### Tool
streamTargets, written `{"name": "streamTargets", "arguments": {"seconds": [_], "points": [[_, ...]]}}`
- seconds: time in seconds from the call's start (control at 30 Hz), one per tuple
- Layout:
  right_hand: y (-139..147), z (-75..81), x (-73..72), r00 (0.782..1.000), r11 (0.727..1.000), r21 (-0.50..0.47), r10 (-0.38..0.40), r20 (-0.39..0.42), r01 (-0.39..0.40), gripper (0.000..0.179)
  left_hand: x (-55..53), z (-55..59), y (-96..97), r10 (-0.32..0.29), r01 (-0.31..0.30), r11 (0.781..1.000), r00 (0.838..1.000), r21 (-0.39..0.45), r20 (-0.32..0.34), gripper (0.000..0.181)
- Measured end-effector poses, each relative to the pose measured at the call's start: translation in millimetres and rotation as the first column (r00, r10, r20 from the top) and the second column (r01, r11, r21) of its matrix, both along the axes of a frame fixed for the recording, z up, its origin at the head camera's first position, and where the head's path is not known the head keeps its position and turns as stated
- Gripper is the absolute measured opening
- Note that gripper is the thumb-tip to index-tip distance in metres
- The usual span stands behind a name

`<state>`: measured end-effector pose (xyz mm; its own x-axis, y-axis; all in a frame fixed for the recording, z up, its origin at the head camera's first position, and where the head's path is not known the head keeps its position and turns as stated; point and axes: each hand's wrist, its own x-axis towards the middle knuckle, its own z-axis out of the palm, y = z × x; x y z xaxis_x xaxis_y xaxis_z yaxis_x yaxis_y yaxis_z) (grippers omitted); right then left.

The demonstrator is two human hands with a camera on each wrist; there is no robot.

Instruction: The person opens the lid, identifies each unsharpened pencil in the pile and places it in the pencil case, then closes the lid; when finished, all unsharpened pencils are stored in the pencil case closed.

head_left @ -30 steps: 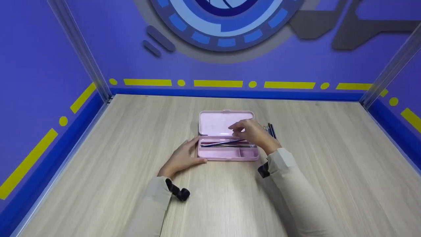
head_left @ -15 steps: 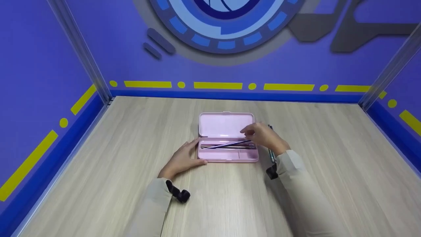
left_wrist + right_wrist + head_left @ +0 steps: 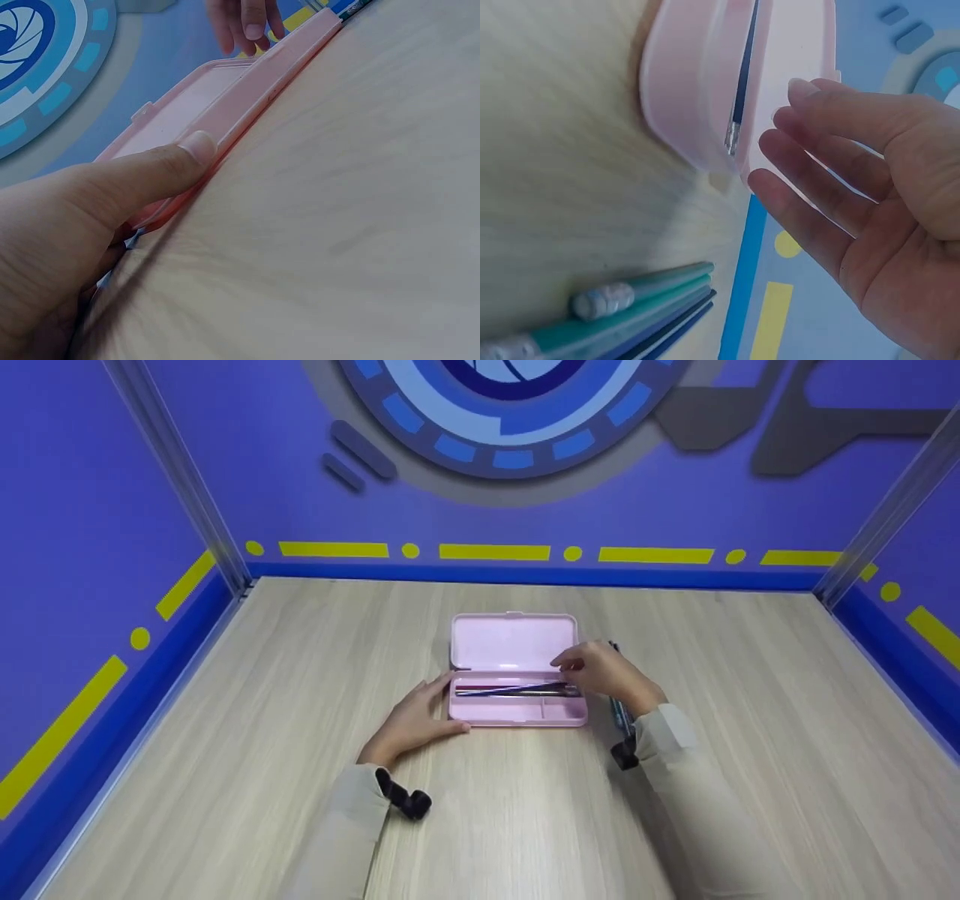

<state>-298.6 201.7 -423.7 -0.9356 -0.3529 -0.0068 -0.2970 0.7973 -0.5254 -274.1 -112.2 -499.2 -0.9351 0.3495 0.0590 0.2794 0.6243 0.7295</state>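
Observation:
A pink pencil case point(image 3: 495, 711) lies on the table with its lid point(image 3: 510, 641) tipped back. Several pencils point(image 3: 510, 691) rest in its long rear compartment, one slanting across the others. My left hand point(image 3: 412, 721) grips the case's left end, the thumb point(image 3: 169, 165) against the front wall in the left wrist view. Above the right end hovers my right hand point(image 3: 606, 671), fingers loosely bent and nothing between them. Just past its fingertips, the right wrist view shows a dark pencil point(image 3: 742, 97) with a silvery end inside the case.
Several more pencils point(image 3: 619, 716), green, grey and dark blue, lie in a bunch on the table right of the case, partly under the right forearm. A purple-blue panel point(image 3: 510, 521) with yellow marks stands behind the table, and side panels flank it.
My right hand has shifted right from over the case's middle. The slanting pencil, its right end raised by the fingers half a second ago, now lies lower in the compartment. The left hand stays put.

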Motion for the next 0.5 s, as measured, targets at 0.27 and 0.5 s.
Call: {"name": "streamTargets", "arguments": {"seconds": [0.27,0.5], "points": [[20.9,-1.0,0.4,0.999,1.000,-0.029,0.010,-0.047,-0.011,0.025,0.1,0.4,-1.3,-0.005,0.005,1.000,1.000,-0.004,0.000,0.093],[42.7,-4.5,4.8,0.997,0.999,-0.029,-0.035,-0.066,0.033,0.025,0.2,0.5,-0.9,-0.006,0.006,1.000,1.000,0.007,-0.004,0.093]]}}
